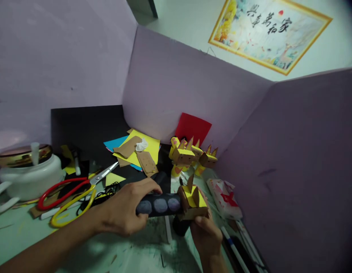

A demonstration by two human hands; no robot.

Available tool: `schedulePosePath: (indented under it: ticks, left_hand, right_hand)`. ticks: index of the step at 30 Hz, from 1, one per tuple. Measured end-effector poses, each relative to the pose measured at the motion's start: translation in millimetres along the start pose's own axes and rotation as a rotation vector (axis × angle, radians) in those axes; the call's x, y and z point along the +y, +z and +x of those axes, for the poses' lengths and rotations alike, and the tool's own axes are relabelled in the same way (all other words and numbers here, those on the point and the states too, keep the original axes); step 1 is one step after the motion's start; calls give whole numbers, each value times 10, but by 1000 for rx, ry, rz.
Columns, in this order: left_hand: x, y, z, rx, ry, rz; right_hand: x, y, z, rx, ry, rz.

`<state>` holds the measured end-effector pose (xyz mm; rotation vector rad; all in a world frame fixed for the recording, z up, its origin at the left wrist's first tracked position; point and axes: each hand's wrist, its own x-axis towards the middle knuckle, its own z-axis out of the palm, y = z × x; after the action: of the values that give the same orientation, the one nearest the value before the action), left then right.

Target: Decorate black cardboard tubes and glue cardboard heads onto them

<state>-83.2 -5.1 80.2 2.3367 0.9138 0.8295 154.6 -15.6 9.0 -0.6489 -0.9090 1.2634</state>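
My left hand [130, 207] is closed around a black paper tube [160, 205] with grey ovals on its side. In my right hand [206, 231] is a small cardboard box head [193, 204], brown outside with yellow on top and pointed cardboard pieces sticking up. The tube's right end meets the head; whether they are fixed together I cannot tell. Below the head stands a short black cylinder [181, 226], partly hidden. Behind my hands, several similar yellow and brown cardboard figures [185, 156] with spikes stand close together.
Scissors [92, 185] with red and yellow handles lie left of my left hand, near a white pot [29, 176]. Coloured paper and cardboard scraps [150, 146] lie at the back. A red-and-white packet [225, 197] and pens [235, 250] are on the right. Purple panels [187, 83] enclose the table.
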Motion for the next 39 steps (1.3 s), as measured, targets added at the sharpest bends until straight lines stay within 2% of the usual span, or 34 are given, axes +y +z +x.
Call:
schedulePosePath:
  ticks: [4,6,10,14,20,24,28,32,36,39]
  left_hand:
    - [-61,-47,-11,-40,-10,-79]
    - [-131,-34,-3,-18,-2,-169]
    - [-276,86,26,173,-65,-431]
    - [-326,234,36,361,-111,-622]
    - [-282,315,36,512,-144,-802]
    - [-233,282,93,545,-177,-841]
    - [-197,181,265,555,-203,-870]
    - [-233,161,438,512,-197,-851]
    - [-304,228,432,474,-202,-841]
    - [-315,228,366,493,-212,-847]
  right_hand:
    - [28,53,-8,-13,13,-1]
    - [39,78,-3,-15,8,1]
    - [58,102,10,14,1,-25]
    - [67,98,15,76,15,-60]
    - [76,116,18,140,22,-24]
    - [59,157,38,126,14,-8]
    - [36,191,93,72,-5,30]
    - [70,154,140,44,-88,87]
    - [118,114,128,54,-108,151]
    - [128,116,96,40,-126,117]
